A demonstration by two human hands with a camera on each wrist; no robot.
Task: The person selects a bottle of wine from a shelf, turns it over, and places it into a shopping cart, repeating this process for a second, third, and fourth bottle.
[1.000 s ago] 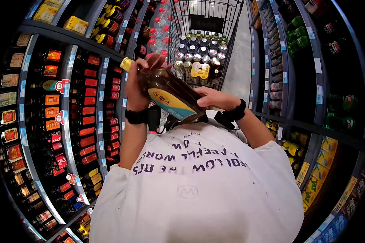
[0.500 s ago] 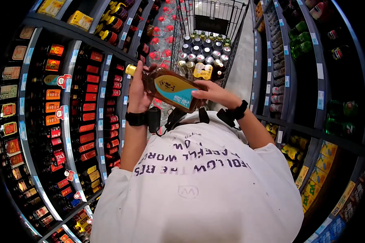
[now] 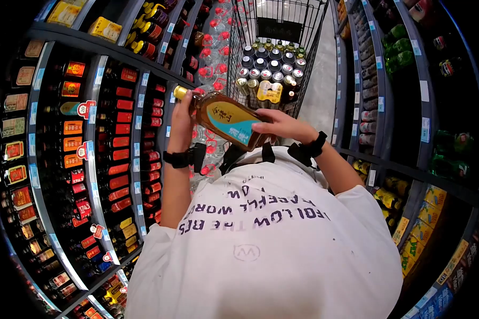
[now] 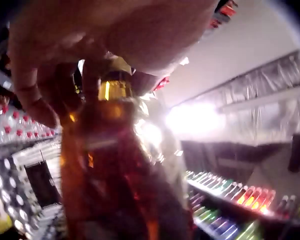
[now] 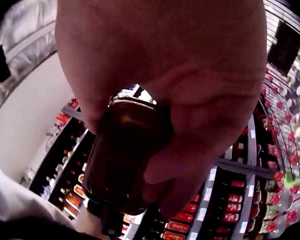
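Note:
I hold an amber bottle [image 3: 226, 119] with a gold cap and a yellow-and-teal label, tilted, cap up-left, in front of my chest. My left hand [image 3: 183, 114] grips its neck end, just below the cap [image 4: 114, 90]. My right hand [image 3: 274, 126] wraps around the bottle's base [image 5: 125, 160]. The bottle [image 4: 115, 180] fills the left wrist view, dark and backlit. Both wrists carry black straps.
A shopping cart [image 3: 298, 32] stands ahead in the aisle, holding several cans and small bottles. Shelves of red-labelled bottles [image 3: 112, 143] run along my left. Shelves of green and yellow drinks [image 3: 394, 58] line the right. Grey aisle floor [image 3: 316, 90] lies beside the cart.
The bottle has moved a little up and away from my chest toward the cart, with its cap shifting right. Both hands keep their hold.

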